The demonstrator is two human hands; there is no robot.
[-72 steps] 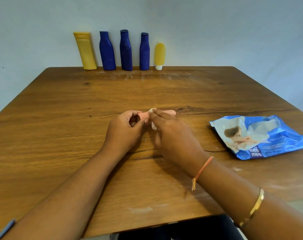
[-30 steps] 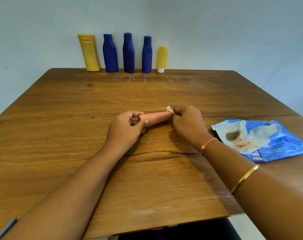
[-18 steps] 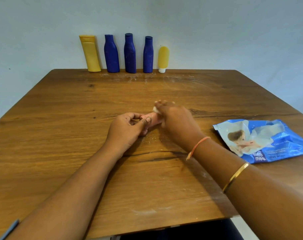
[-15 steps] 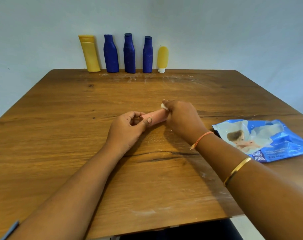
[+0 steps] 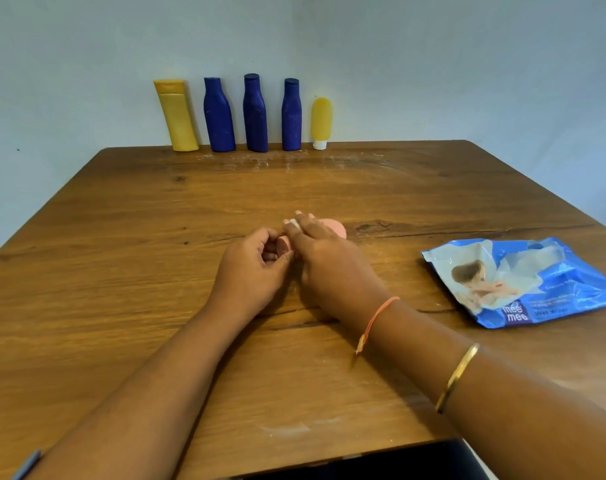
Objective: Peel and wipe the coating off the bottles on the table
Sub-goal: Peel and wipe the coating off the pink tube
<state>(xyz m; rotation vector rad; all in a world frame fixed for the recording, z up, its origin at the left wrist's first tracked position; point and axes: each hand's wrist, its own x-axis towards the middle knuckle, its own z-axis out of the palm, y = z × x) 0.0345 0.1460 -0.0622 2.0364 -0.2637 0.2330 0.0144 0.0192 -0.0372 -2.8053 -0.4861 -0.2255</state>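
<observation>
Head view: 1 pink bottle (image 5: 335, 227) lies mid-table (image 5: 121, 271), long axis L–R, directly under both hands. Left hand (image 5: 251, 268) curls round its L end. Right hand (image 5: 324, 261) covers the body, fingers apparently flat, pressing a white wipe (image 5: 292, 222). Far edge: 3 blue bottles (image 5: 255, 116), 2 yellow bottles (image 5: 177, 116). 1 wipes pack (image 5: 523, 282) to the R.

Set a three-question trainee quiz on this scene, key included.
1. True or false: three blue bottles stand at the far edge of the table.
2. Which hand grips one end of the pink bottle?
3. The wipes pack lies to which side of the hands? A: left. B: right.
Key: 1 true; 2 the left hand; 3 B.
</observation>
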